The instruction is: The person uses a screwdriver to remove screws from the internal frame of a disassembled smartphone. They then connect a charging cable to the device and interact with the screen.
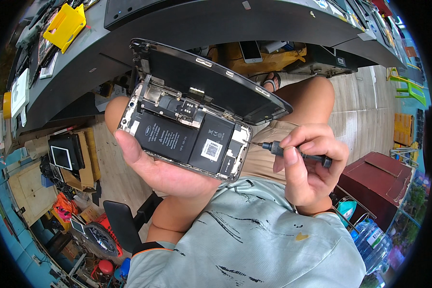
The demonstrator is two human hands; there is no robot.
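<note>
My left hand (170, 175) grips an opened smartphone (197, 162) from beneath, its thumb along the left edge. Inside the phone lie two black battery sections (167, 138), one bearing a white square-code label (210, 150). The display panel (211, 79) is lifted along the far side and tilts away, still joined near the left end. A black precision screwdriver (297, 152) is pinched in the fingers of my right hand (317, 168). Its thin tip points left, at the phone's right end near the silvery parts; I cannot tell whether it touches a screw.
A dark desk (254, 24) curves across the far side, with a yellow plastic holder (65, 28) at its left. Under it another phone (250, 52) rests on a brown package. A black armrest (121, 221) stands left; a dark red box (377, 185) and water bottle (369, 245) stand right.
</note>
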